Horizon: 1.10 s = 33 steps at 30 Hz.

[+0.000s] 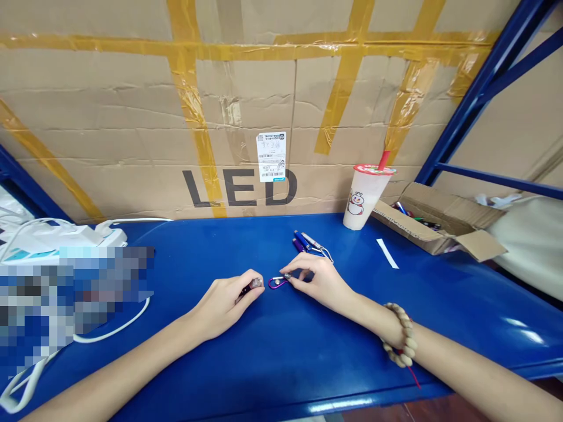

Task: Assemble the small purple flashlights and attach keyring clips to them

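Over the blue tabletop [281, 363], my left hand [231, 302] is closed around a small dark tube with a shiny, clear-looking end [256, 283]. Most of that tube is hidden by the fingers. Just to the right, my right hand [323, 281] pinches a small silvery piece between thumb and forefinger. A purple carabiner clip [275, 285] hangs out from those fingertips towards my left hand; how it joins the silvery piece is too small to tell. Right behind my right hand lie several slim blue, purple and silver tubes [303, 239] with a metal clip.
A cup with a red straw [363, 196] stands at the back right, beside an open cardboard box [417, 220] of small items. A white paper strip [387, 254] lies before them. White power strips and cables [92, 237] crowd the left. A large taped carton [246, 105] walls the back.
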Each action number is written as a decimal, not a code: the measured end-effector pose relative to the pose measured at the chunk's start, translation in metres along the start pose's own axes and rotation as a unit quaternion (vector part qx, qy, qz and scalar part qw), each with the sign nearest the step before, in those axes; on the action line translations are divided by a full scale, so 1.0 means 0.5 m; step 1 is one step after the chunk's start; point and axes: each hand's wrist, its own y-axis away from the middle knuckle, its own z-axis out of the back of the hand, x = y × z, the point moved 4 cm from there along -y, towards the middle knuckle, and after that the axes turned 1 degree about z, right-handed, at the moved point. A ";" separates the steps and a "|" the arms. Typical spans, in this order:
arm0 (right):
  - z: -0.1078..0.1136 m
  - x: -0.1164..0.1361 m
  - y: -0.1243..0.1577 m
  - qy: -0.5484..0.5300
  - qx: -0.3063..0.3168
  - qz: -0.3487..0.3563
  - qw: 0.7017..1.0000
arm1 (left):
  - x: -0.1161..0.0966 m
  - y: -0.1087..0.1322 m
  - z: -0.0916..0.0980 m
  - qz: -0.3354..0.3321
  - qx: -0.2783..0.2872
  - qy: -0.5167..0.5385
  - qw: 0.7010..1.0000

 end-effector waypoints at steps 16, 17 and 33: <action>0.017 0.083 -0.055 0.102 -0.006 0.086 0.991 | -0.013 0.015 0.001 -0.029 -0.053 -0.056 0.997; 0.012 0.089 -0.059 0.100 0.000 0.081 0.992 | -0.012 0.016 0.000 -0.030 -0.053 -0.057 0.997; -0.058 0.065 -0.002 -0.014 0.059 -0.015 0.998 | -0.024 0.024 -0.010 -0.073 0.018 -0.079 0.994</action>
